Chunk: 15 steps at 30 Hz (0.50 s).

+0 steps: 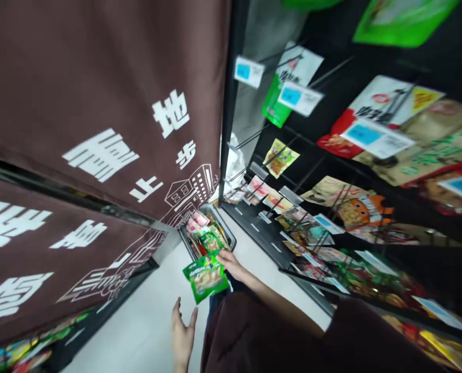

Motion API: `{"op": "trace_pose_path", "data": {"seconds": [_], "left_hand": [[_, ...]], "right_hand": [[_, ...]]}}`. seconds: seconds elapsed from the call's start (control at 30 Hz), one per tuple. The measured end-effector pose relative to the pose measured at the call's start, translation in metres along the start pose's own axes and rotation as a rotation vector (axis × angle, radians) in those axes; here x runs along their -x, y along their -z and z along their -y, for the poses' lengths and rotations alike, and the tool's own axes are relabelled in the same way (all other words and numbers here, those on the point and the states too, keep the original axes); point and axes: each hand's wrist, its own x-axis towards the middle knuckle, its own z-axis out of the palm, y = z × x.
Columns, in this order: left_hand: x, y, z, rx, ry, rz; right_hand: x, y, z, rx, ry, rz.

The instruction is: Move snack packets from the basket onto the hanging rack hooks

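Between the thumb and fingers of my right hand (pixel 233 265) is the edge of a green snack bag (pixel 207 278) with a window showing pale pieces inside. My left hand (pixel 183 331) is below and left of that bag, empty, its thumb and fingers spread apart. Just beyond the held bag, a dark shopping basket (pixel 228 231) sits on the floor. Inside it lie several packets, among them another green bag (pixel 211 239) and a pink packet (pixel 197 221).
On the right a black rack (pixel 269 243) carries hanging snack packets, with price tags (pixel 301 98) on protruding hooks. Brown curtains (pixel 137 77) with white characters cover the left side. Light floor (pixel 137 311) runs between them. More packets (pixel 24 352) line the lower left.
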Motion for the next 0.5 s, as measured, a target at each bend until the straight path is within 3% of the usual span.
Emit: {"op": "trace_pose_path", "data": {"seconds": [0.13, 0.23, 0.3, 0.37, 0.5], "left_hand": [[-0.010, 0.010, -0.035, 0.241, 0.039, 0.189], [-0.006, 0.014, -0.058, 0.332, 0.039, 0.284], [-0.001, 0.012, -0.067, 0.336, 0.071, 0.261], [0.004, 0.004, -0.073, 0.327, 0.080, 0.229], [0.014, -0.021, -0.094, 0.371, 0.034, 0.149]], "right_hand": [[0.028, -0.040, 0.019, -0.176, 0.022, 0.030], [0.044, -0.053, 0.031, -0.403, -0.001, -0.042], [0.051, -0.050, 0.039, -0.505, 0.001, -0.122], [0.059, -0.039, 0.050, -0.490, 0.037, -0.119], [0.082, -0.001, 0.079, -0.163, 0.180, 0.116]]}}
